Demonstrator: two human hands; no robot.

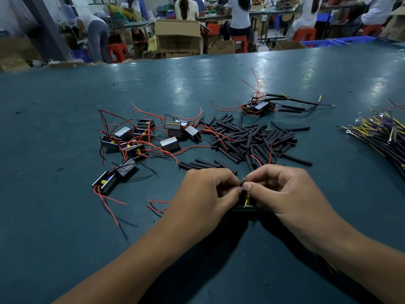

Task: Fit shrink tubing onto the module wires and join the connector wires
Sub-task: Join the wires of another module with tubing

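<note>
My left hand (pixel 203 191) and my right hand (pixel 282 189) meet fingertip to fingertip low in the middle of the view. Together they pinch thin wire ends (pixel 242 184) just above a small black module (pixel 244 202), which is mostly hidden between them. Red module wires (pixel 255 159) rise behind my right fingers. A heap of black shrink tubing pieces (pixel 252 139) lies just beyond my hands. Several loose modules with red and black wires (pixel 140 139) are scattered to the left. A bundle of connector wires with ring terminals (pixel 381 132) lies at the right edge.
A module with tubing and connector wires fitted (pixel 263 106) lies farther back on the green table (pixel 65 216). Loose red wires (pixel 157 205) trail left of my left hand. Beyond the table's far edge are cardboard boxes, red stools and seated people.
</note>
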